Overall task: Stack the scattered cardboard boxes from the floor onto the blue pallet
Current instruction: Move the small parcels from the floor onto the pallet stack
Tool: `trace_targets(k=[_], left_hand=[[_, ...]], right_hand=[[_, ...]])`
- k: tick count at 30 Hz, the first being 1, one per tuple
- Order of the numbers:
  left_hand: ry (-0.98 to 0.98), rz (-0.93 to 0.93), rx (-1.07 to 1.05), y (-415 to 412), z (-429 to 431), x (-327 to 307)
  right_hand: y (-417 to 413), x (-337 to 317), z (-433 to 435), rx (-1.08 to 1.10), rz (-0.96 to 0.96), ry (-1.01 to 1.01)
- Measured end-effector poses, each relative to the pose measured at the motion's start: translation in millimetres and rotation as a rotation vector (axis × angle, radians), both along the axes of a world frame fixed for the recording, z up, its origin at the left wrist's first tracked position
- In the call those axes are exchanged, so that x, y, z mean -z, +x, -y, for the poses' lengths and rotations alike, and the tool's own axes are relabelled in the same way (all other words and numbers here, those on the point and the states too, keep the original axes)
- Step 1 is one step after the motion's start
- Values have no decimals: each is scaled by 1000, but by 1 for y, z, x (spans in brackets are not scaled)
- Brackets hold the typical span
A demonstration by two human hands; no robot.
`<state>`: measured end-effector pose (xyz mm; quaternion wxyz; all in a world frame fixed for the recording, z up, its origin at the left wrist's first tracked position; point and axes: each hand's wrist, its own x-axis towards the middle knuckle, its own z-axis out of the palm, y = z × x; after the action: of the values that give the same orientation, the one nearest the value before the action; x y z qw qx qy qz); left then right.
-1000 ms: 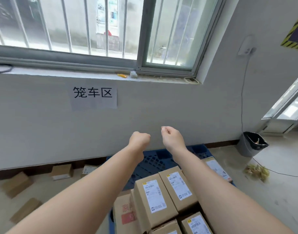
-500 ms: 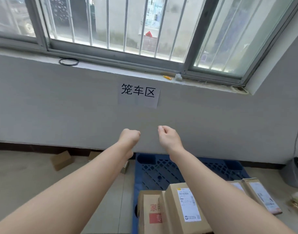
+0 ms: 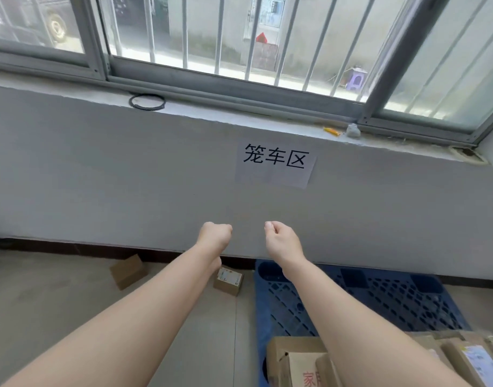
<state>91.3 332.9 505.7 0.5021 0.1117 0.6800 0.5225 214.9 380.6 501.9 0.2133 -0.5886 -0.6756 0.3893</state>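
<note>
The left grip (image 3: pixel 214 237) and right grip (image 3: pixel 280 240) are hanging mid-frame before the wall (image 3: pixel 100 177), each curled together on nothing. The pallet (image 3: pixel 379 303) is lying at lower right against the wall, with boxes (image 3: pixel 295 356) sitting on its near end at the bottom edge. A plain box (image 3: pixel 128 270) and a labelled box (image 3: pixel 228 280) are lying on the floor (image 3: pixel 44 303) left of it, below centre. A sign (image 3: pixel 276 163) is hanging under the barred window (image 3: pixel 239 37), and a ring (image 3: pixel 147 101) is resting on the sill (image 3: pixel 267 118).

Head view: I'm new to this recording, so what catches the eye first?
The left hand and right hand reach forward at centre, both curled, holding nothing. Above them a white paper sign with black characters hangs on the grey wall. A blue plastic pallet lies lower right, with brown cardboard boxes at its near edge.
</note>
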Motion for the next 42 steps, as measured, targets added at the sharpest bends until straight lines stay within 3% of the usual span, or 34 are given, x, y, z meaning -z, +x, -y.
trace_targets(k=[10,18,31,42], left_hand=[[-95,11,-37,-49,-45,49],[-201,47,-82,-49,-103,127],[-354,85,-224,-35,-206,299],[-506,125,-208,-22,-238,502]], right_hand=[[-51,38,-46,-22,30,-42],[-49,107,-117,-53,42,-118],[-52,274,-233,-106,52,-325],[-64,482,-283,-98,112,-373]])
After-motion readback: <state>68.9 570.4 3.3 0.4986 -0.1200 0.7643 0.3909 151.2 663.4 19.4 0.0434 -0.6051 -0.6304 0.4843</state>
